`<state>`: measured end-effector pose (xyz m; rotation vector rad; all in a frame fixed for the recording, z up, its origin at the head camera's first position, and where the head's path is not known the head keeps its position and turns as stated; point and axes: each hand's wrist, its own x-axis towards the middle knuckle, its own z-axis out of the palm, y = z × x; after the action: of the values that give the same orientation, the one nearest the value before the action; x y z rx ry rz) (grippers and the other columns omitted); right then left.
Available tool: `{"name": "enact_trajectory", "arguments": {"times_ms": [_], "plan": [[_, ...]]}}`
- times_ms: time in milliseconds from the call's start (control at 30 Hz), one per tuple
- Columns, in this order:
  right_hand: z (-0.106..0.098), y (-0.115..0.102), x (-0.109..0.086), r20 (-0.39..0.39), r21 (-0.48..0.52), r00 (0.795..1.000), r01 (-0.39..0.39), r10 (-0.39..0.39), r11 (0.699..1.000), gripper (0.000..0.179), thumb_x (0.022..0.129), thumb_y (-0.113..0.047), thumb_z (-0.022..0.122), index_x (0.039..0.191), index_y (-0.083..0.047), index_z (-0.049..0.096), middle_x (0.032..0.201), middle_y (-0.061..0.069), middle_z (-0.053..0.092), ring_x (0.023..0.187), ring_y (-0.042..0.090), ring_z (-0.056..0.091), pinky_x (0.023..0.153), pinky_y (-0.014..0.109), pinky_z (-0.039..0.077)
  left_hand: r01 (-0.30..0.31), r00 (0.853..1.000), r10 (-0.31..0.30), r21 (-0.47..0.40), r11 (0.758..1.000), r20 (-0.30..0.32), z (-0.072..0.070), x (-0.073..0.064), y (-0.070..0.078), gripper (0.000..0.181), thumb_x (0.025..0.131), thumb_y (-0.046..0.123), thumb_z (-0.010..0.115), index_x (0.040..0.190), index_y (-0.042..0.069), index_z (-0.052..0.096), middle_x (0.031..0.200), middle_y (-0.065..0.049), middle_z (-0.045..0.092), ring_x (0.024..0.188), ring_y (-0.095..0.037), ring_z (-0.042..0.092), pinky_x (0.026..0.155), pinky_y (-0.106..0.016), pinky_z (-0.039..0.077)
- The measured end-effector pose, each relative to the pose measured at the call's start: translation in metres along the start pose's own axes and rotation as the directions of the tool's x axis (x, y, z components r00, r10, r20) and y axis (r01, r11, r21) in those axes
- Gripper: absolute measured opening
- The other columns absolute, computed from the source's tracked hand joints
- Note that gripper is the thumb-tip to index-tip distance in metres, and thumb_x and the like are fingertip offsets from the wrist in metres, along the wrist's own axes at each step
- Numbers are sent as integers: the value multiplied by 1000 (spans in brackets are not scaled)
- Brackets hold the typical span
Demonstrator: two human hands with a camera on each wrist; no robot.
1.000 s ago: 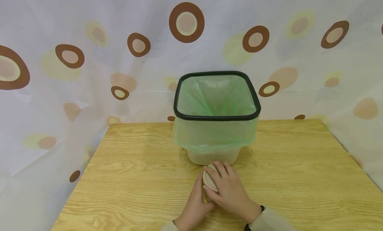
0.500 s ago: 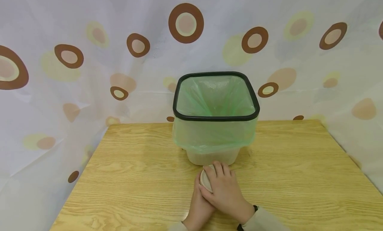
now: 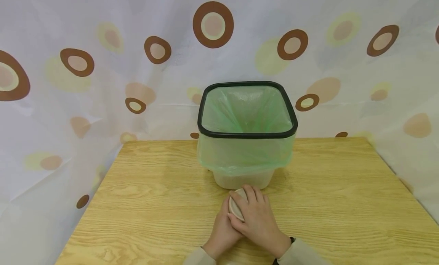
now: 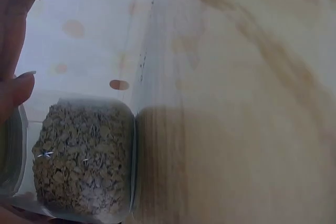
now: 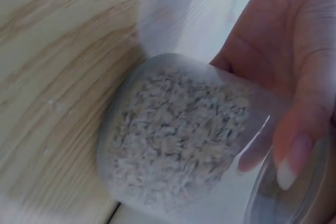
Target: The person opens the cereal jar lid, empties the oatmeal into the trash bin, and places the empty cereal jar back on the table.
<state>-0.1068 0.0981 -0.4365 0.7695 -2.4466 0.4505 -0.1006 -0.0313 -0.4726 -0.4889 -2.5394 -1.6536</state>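
Observation:
A clear jar [image 5: 170,135] partly filled with pale flakes, which look like oats, stands on the table in both wrist views. On top sits a round lid [image 3: 236,211] with a beige face. My left hand [image 3: 223,230] grips the jar from the left side. Over the lid lies my right hand [image 3: 259,221], its fingers curled across the top and its thumb at the near rim. Both hands meet at the jar and hide most of it in the head view. In the left wrist view, the flakes [image 4: 84,156] show through the jar wall.
Just behind the jar stands a white bin [image 3: 243,179] with a black rim and a green liner bag [image 3: 247,154] folded over its edge. The wooden table [image 3: 154,204] extends to both sides. A spotted white sheet [image 3: 164,17] hangs behind and around it.
The lid and both hands have shifted slightly to the left. My right hand has turned a little on the lid and covers more of my left hand.

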Motion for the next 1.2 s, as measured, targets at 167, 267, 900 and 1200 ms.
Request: {"name": "enact_trajectory", "arguments": {"times_ms": [167, 267, 900, 1200], "plan": [[2, 5, 1, -25, 52, 998, 64, -63, 997, 39, 94, -43, 55, 116, -14, 67, 114, 19, 55, 98, 36, 54, 68, 52, 47, -37, 999, 37, -9, 999, 21, -6, 2, -3, 88, 69, 12, 85, 137, -9, 34, 130, -26, 52, 114, -38, 56, 92, -41, 50], [3, 12, 2, -13, 99, 992, 125, -125, 987, 37, 89, -39, 60, 117, -17, 66, 116, 15, 55, 101, 33, 54, 72, 50, 47, -12, 997, 17, -67, 998, 69, -10, 3, -4, 86, 69, 12, 87, 136, -4, 36, 131, -23, 52, 115, -35, 56, 92, -38, 49], [-17, 4, 0, 133, -24, 989, 72, -68, 997, 61, 99, -58, 37, 130, -12, 61, 128, 21, 55, 113, 43, 52, 81, 61, 46, 3, 983, 0, -13, 1000, 186, -9, 4, -3, 96, 80, 22, 81, 148, -5, 19, 147, -22, 36, 128, -36, 46, 100, -44, 44], [-6, -1, -5, 26, -50, 997, 76, -75, 996, 66, 103, -52, 21, 128, -6, 61, 130, 27, 50, 112, 49, 51, 78, 65, 46, 18, 980, -6, -57, 998, 198, -11, 5, -2, 91, 80, 18, 80, 146, -5, 22, 144, -22, 38, 128, -36, 46, 100, -41, 43]]}}
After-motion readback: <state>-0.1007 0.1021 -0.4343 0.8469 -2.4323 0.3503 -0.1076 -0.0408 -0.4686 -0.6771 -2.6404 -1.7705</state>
